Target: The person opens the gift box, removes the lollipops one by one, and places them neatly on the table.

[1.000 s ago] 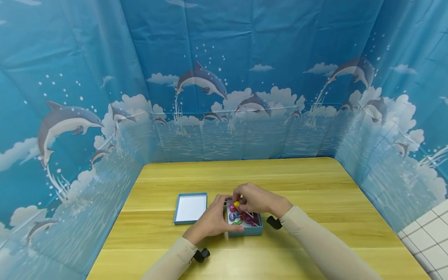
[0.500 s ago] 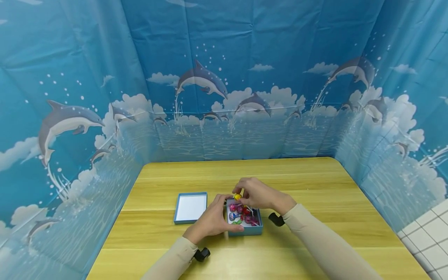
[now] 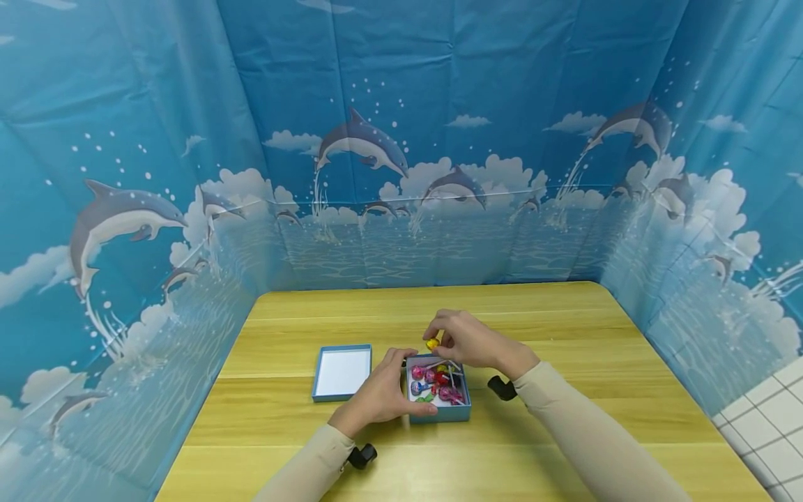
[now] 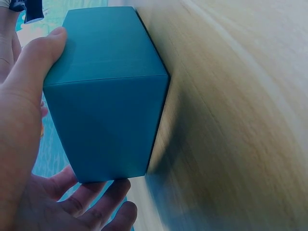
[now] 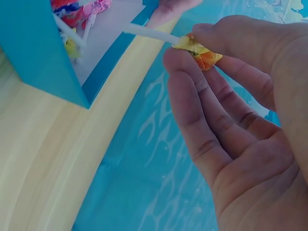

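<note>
A blue box point(image 3: 440, 414) with a white inside stands near the middle of the table, holding several wrapped lollipops point(image 3: 445, 394) in pink, red, blue and green. My left hand point(image 3: 384, 396) grips this box from its left, thumb along the front wall and fingers round the back, as the left wrist view also shows. Just above and behind the box, my right hand point(image 3: 467, 341) pinches a yellow-wrapped lollipop point(image 5: 204, 57) between thumb and fingertips. Its white stick point(image 5: 149, 33) points back toward the box in the right wrist view.
To the left of the box lies its blue-rimmed lid point(image 3: 341, 373), white inside facing up. The wood-grain table point(image 3: 533, 432) ends at a blue dolphin-print curtain point(image 3: 401, 244) on the back and sides. White tiles point(image 3: 771, 411) show at the right.
My right hand has lifted the yellow lollipop out of the box, moving up, back and slightly right. The left hand and the box have stayed in place.
</note>
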Available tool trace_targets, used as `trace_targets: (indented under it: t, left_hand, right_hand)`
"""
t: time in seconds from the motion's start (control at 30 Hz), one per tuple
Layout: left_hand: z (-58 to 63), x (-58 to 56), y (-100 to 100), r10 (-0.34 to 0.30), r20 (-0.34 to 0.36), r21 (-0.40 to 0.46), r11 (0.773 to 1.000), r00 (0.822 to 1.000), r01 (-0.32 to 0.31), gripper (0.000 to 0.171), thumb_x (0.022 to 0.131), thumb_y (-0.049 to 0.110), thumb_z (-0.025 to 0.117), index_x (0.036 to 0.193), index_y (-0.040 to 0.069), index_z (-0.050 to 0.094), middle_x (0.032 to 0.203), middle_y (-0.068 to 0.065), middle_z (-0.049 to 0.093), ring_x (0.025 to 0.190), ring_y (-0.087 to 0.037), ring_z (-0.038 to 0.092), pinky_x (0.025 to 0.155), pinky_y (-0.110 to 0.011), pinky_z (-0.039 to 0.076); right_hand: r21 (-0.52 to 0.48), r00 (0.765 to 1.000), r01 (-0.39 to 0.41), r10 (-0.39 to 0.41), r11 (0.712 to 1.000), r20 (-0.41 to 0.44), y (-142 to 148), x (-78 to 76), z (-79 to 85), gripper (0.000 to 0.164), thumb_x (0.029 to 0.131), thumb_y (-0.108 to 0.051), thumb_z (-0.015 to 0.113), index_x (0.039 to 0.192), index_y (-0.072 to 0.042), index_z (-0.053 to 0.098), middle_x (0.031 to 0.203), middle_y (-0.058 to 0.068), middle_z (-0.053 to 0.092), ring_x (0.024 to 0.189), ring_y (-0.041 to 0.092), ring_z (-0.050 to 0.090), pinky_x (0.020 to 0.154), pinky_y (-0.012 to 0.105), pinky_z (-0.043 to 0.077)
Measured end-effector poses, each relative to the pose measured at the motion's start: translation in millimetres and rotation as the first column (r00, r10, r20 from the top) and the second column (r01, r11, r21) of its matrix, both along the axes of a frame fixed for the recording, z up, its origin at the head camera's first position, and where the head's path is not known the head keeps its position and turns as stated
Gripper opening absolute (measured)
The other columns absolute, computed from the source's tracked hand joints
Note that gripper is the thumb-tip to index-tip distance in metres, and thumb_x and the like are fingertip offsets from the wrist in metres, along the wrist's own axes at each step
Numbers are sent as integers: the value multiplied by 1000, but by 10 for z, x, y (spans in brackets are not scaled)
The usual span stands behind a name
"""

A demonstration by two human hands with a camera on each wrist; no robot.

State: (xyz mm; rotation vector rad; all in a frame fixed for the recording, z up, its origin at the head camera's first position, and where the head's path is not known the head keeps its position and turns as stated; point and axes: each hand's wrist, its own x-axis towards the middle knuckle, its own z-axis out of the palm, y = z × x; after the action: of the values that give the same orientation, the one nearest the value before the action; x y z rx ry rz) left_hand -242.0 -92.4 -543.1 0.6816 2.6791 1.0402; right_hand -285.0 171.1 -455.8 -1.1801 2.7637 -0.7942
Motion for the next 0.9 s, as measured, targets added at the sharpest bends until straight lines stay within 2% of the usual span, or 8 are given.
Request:
trace_targets:
  t: [0.3,0.53,0.67,0.9]
  left_hand:
    - [7,1,-5,0,3,1,1000,1000,0,122,87,73,96,180,18,39,171,-14,53,147,-34,65,122,-62,58]
    - [8,13,9,6,9,1,1000,1000,-6,121,86,72,98,178,19,40,169,-13,54,140,-31,66,119,-60,60]
    - [4,17,9,13,13,3,1000,1000,-13,121,85,73,98,178,20,40,169,-12,54,139,-30,66,119,-60,60]
    - [11,6,10,17,5,-4,1000,1000,-17,123,84,74,98,179,20,40,173,-12,52,146,-34,66,121,-61,59]
  right_hand:
    - [-2,999,14,-14,1000,-48,139,-20,-8,20,108,-5,82,127,-14,86,121,7,79,94,12,77,85,30,69]
    - [10,998,47,-47,999,-51,289,-42,-70,22,108,-6,83,126,-17,86,120,4,80,95,12,76,86,35,70]
    - [11,997,63,-63,998,-52,376,-54,-118,22,108,-6,83,128,-16,85,119,3,80,96,13,77,87,39,70]
    - [6,992,123,-123,992,-17,496,-84,-196,24,107,-8,84,131,-12,83,121,3,81,99,14,77,90,42,70]
